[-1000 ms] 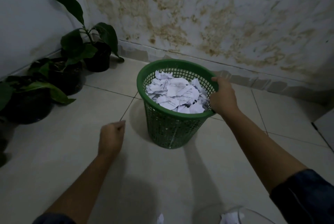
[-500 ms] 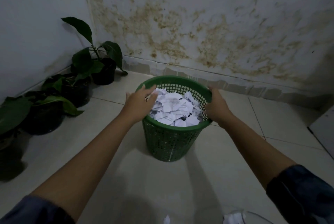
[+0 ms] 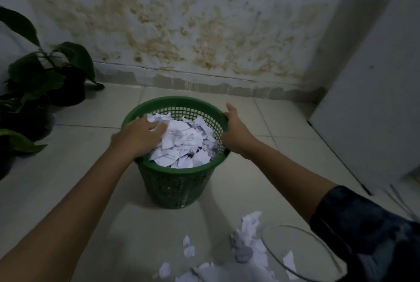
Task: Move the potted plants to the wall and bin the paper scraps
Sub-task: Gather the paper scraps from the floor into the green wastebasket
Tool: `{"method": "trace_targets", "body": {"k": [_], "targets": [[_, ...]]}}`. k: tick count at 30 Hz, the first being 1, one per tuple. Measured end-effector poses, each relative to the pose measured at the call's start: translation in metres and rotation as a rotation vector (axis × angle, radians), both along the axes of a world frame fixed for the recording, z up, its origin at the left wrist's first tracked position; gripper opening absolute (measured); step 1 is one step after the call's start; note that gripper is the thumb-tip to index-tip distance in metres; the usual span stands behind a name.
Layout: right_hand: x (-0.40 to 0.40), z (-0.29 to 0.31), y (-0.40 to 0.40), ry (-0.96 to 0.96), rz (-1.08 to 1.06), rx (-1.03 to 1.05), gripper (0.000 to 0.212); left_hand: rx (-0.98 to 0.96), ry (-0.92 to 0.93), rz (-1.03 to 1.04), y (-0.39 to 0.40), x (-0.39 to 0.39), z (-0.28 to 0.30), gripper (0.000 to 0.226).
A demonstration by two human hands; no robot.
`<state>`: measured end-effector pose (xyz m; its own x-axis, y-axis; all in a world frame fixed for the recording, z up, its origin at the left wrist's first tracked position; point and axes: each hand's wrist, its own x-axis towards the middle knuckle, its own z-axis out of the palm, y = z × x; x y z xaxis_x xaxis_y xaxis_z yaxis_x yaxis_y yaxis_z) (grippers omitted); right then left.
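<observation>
The right hand grips the rim of the green bin, thumb along the outside, fingers curled over the edge. Across the bin from it, the left hand lies palm-down on the heap of scraps inside, fingers fairly straight and pressing the paper. The heap reaches nearly to the rim. Nearer the person than both hands, more loose scraps lie on the tiled floor beside a clear round rim. Left of the left hand, the plants stand by the stained wall.
</observation>
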<state>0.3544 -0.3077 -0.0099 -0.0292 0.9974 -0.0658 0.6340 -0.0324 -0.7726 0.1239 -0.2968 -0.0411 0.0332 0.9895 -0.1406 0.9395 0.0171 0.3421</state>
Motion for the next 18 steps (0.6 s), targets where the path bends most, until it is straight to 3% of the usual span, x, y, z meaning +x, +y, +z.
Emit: {"method": "trace_targets", "body": {"k": [2,5,7,10,14,16,18], "targets": [[0.007,0.003,-0.016,0.078,0.025,-0.05,0.092,0.049,0.001,0.025,-0.011,-0.001,-0.004,0.094],[0.023,0.007,-0.03,0.289,0.036,-0.135,0.081,0.199,-0.11,0.119,-0.026,0.006,0.001,0.071],[0.037,0.007,-0.039,0.312,0.044,-0.144,0.076,0.289,-0.196,0.182,-0.035,0.014,0.009,0.056],[0.067,-0.001,-0.056,0.286,0.093,-0.183,0.069,0.588,-0.309,0.212,-0.053,0.028,0.012,0.052],[0.119,-0.024,-0.076,0.156,0.193,-0.241,0.061,0.974,-0.446,-0.059,-0.1,0.068,0.01,0.043],[0.139,-0.045,-0.08,0.053,0.234,-0.222,0.057,0.932,-0.434,-0.304,-0.129,0.096,0.0,0.041],[0.149,-0.073,-0.085,-0.029,0.279,-0.226,0.054,0.748,-0.364,-0.529,-0.151,0.122,-0.026,0.038]]}}
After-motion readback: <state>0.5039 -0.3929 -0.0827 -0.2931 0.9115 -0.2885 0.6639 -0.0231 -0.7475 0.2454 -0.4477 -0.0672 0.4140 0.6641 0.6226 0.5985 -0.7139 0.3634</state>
